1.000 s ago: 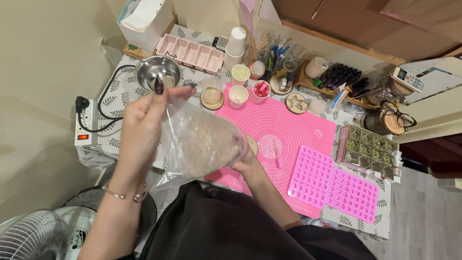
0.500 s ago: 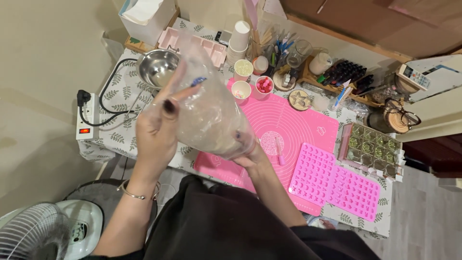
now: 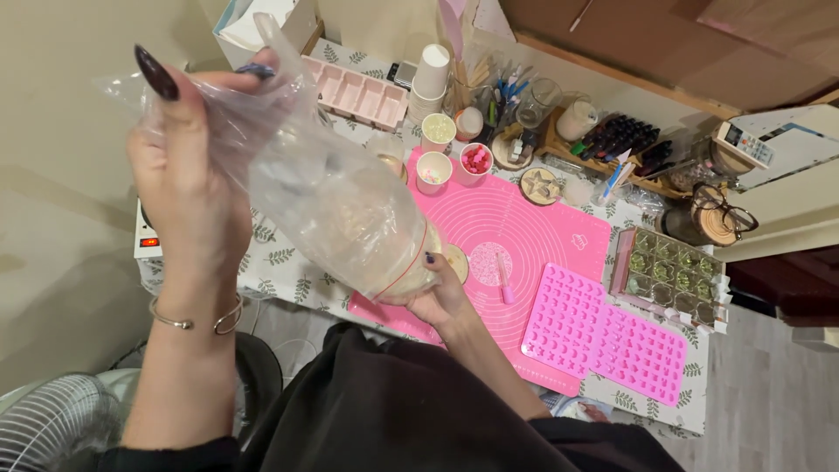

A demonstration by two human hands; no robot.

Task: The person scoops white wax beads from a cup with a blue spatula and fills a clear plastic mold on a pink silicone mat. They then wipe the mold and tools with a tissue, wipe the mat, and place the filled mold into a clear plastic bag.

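Across the upper left of the frame, the left hand was raised, its fingers pinched on the top of one clear plastic bag, which hung slanting down toward the centre. At the bag's lower end, where a red band ringed it, the right hand cupped it from below, fingers curled against the plastic. A thin bracelet circled the left wrist.

Below the bag lay one pink silicone mat on the bench, which wore a leaf-print cloth. Two pink moulds with small cavities lay side by side at the mat's lower right corner. Right of them stood one tray of green pieces. Three small paper cups stood close together at the mat's upper left edge: one with pale filling, one with light bits, one with red bits. A stack of white cups rose behind them, and a pink compartment tray lay to its left. One small pink tool rested on the mat. One fan showed at the lower left.
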